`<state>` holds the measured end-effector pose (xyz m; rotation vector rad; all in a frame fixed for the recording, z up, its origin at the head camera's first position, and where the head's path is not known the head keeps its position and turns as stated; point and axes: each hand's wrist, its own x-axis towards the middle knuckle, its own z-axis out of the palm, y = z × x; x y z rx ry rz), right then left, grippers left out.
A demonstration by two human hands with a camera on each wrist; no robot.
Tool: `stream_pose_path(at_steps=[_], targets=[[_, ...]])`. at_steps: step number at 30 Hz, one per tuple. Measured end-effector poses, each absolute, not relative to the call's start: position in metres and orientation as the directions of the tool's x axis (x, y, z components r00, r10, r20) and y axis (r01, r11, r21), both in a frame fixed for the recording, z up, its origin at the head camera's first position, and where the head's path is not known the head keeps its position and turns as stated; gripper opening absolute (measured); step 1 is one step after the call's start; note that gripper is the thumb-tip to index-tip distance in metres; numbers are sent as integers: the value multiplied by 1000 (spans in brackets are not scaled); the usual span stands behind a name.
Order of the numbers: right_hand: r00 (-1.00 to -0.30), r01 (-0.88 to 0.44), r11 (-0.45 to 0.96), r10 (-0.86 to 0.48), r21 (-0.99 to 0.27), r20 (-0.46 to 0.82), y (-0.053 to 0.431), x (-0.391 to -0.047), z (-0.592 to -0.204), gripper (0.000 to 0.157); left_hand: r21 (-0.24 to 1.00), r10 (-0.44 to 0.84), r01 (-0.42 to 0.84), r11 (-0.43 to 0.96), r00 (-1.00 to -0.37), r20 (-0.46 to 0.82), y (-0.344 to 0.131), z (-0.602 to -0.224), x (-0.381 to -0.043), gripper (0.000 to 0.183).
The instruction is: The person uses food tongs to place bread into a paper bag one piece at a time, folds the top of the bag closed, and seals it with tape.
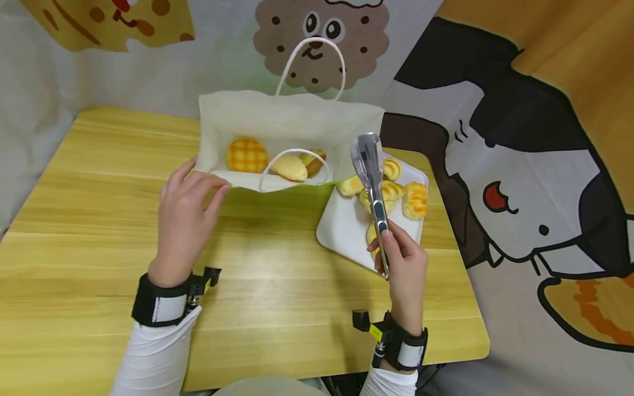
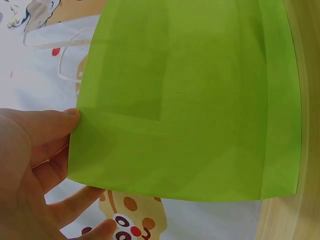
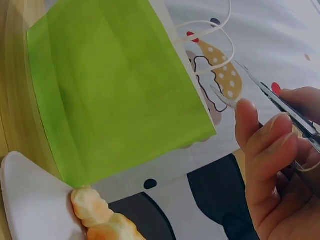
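Note:
A paper bag [image 1: 292, 115], white inside and green outside [image 2: 200, 100], stands upright with its mouth open and two white rope handles. My left hand [image 1: 185, 220] holds its near left corner at the rim, thumb and fingers at the edge. Inside lie a round bun with a grid pattern [image 1: 246, 155], a pale oval roll [image 1: 289, 168] and a brownish bread piece [image 1: 317, 164], partly behind the near handle. My right hand [image 1: 407, 261] grips metal tongs [image 1: 370, 170], tips upward beside the bag's right side. In the right wrist view the tong arms [image 3: 285, 105] are apart, nothing between their tips.
Right of the bag, a white tray [image 1: 342, 234] carries several bread pieces, among them a ridged roll [image 1: 415, 201] and a small curled roll [image 1: 392, 169]. All stand on a wooden table [image 1: 99, 231]. A cartoon-printed curtain [image 1: 421, 99] hangs behind and to the right.

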<state>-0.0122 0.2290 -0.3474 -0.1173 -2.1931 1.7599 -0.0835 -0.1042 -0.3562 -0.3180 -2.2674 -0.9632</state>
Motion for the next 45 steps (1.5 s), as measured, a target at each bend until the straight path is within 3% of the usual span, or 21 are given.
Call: stream_pose_path(at_steps=[10,22,36,45], targets=[[-902,-141,183,382,-973,202,245,9,-357,32,553,-17,456,697,-760,649,-105,-360,-83,10],[-822,-118,222,526,-968,221,273,26,-371,32,562,-31,456,690,-757,652,-106,-358,-84,11],[-772,67,239,627,-969,101,291,49,-408,35,564,-22,463,684,-760,650,-105,-359,-86,11],[-749,290,520,646,-803,148,303,56,-417,35,568,-32,465,679,-754,656,-105,-360,-87,10]])
